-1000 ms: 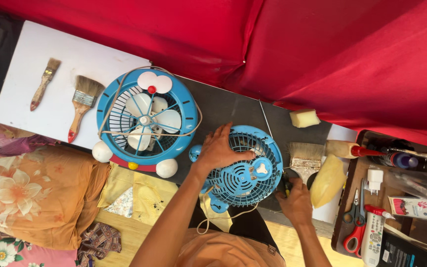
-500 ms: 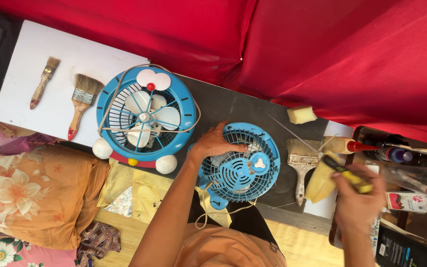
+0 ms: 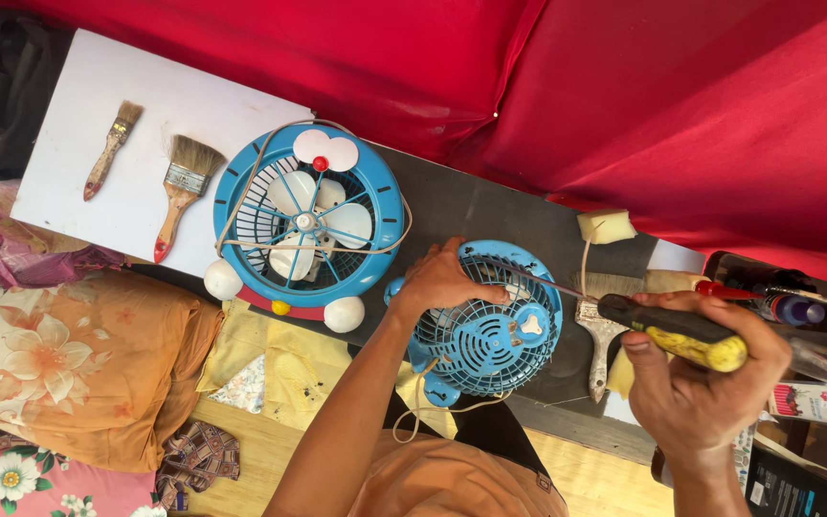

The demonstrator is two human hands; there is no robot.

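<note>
My left hand [image 3: 440, 280] grips the upper left rim of a small blue fan [image 3: 490, 330] lying grille-up on the dark board. My right hand [image 3: 705, 378] is closed around the yellow-and-black handle of a screwdriver [image 3: 677, 330]. Its thin metal shaft runs left across the top of the small fan, with the tip near my left fingers. A bigger blue fan [image 3: 306, 220] with white blades, white round feet and a cord looped on top lies to the left, untouched.
Two paintbrushes [image 3: 179, 191] lie on a white board [image 3: 78, 153] at the left. A wide brush [image 3: 600, 335] and a yellow sponge [image 3: 607, 226] lie near the small fan. A tool tray [image 3: 806, 316] sits at the right; floral cushions [image 3: 59, 354] at the lower left; red cloth [image 3: 624, 96] behind.
My right hand went from beside the small fan out to the right, picked up the screwdriver and now brings its shaft over the fan. My left hand stayed on the fan.
</note>
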